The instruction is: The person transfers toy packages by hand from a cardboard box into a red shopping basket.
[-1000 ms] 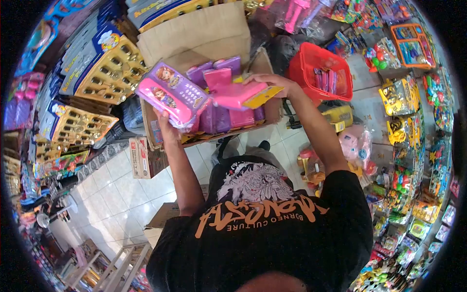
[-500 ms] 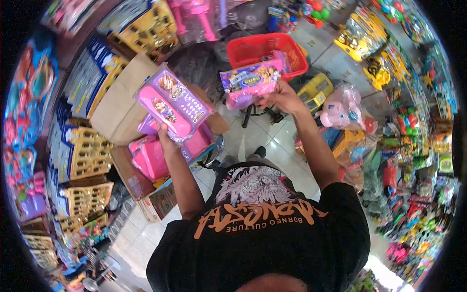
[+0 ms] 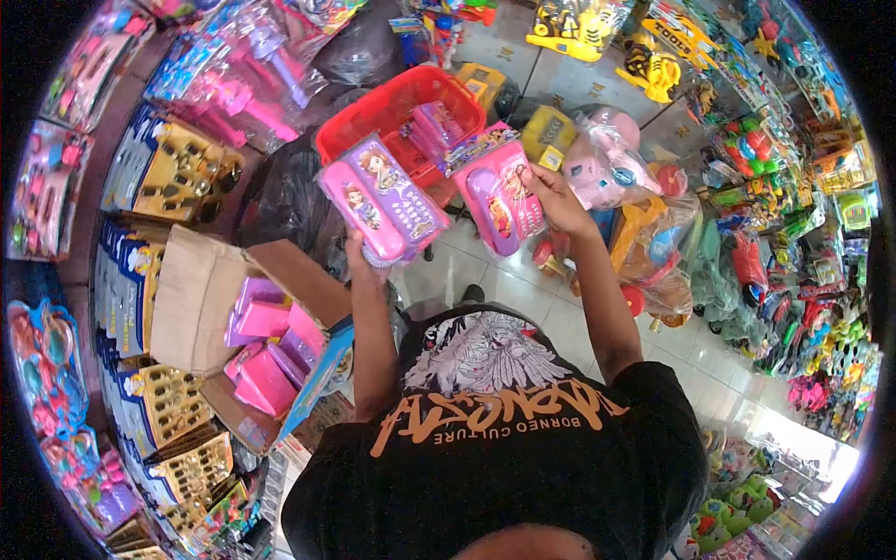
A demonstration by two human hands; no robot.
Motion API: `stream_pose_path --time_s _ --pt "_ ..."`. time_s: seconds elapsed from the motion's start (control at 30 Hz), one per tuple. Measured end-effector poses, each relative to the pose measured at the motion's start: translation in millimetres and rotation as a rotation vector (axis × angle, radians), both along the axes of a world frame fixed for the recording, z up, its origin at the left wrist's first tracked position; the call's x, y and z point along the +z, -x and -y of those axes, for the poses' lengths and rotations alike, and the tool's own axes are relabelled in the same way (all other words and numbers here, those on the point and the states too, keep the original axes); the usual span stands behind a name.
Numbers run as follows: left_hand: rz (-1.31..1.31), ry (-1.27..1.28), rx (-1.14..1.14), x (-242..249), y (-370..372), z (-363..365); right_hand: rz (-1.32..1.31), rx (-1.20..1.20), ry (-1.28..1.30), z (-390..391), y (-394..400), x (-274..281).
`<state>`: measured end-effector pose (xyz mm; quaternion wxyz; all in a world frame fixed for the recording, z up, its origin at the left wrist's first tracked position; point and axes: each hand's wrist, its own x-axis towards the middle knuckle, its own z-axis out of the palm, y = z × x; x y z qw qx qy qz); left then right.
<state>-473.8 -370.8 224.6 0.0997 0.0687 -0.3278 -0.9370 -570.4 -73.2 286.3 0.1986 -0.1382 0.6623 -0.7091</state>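
A pink and purple packaged toy phone (image 3: 381, 201), with cartoon figures on its front, rests in my left hand (image 3: 362, 252), whose fingers wrap its lower edge. My right hand (image 3: 560, 198) grips a second pink package (image 3: 501, 198) with a purple handset and a printed header card, by its right side. The two packages are close together with a narrow gap between them. Just beyond them is a red basket (image 3: 350, 131) with a pink and purple package (image 3: 435, 129) inside. An open cardboard box (image 3: 201, 308) with several pink and purple packages (image 3: 266, 378) stands at the lower left.
Carded toys (image 3: 191, 168) line the left side. Black plastic bags (image 3: 289, 196) lie behind the box. To the right are a wrapped pink toy (image 3: 607, 168), a yellow package (image 3: 548, 135) and bagged toys (image 3: 653, 247). Shelved toys (image 3: 775, 243) fill the far right.
The view has turned, so the basket now appears further left and the box lower. The right hand's package has turned its front toward the camera and come nearer the left one.
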Motion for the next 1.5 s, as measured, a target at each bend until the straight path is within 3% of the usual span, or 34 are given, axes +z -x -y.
stream_pose_path --time_s 0.07,0.13,0.2,0.33,0.5,0.7,0.77,0.9,1.0,1.03,1.2,1.3,1.37,1.47,1.5 --pt "0.035 -0.046 -0.055 -15 9 -14 0.044 -0.229 0.039 -9 5 -22" --pt "0.079 -0.086 -0.107 -28 13 -24 0.023 -0.256 0.056 -12 9 -28" --pt "0.228 -0.089 -0.122 -36 19 -32 0.219 -0.501 0.050 -10 10 -28" --pt "0.130 0.048 -0.130 -30 46 -43 0.217 -0.541 0.143 -12 37 -59" --pt "0.130 0.019 -0.160 -42 87 -38 0.173 -0.356 0.041 -1 63 -41" --pt "0.121 -0.040 -0.230 -48 150 -28 0.152 -0.386 -0.069 15 116 -43" --pt "0.192 0.022 -0.254 -58 173 -18 0.244 -0.389 -0.082 28 138 -31" --pt "0.098 0.077 -0.253 -63 206 -5 0.170 -0.330 -0.076 68 177 -31" --pt "0.319 0.108 -0.216 -68 219 8 0.136 -0.229 -0.102 110 205 -34" --pt "0.311 0.087 -0.218 -74 224 13 0.018 -0.197 -0.015 125 213 -41" --pt "0.353 0.140 -0.232 -87 238 38 0.052 -0.133 -0.105 168 235 -48" --pt "0.268 0.299 -0.224 -98 242 52 -0.023 -0.079 -0.126 178 249 -61" --pt "0.070 0.423 -0.269 -108 241 60 -0.171 0.089 -0.237 178 260 -84" --pt "0.209 0.267 -0.235 -106 233 60 0.062 0.185 -0.224 180 260 -126" --pt "0.223 0.259 -0.243 -106 231 58 0.130 0.151 -0.235 186 251 -90"
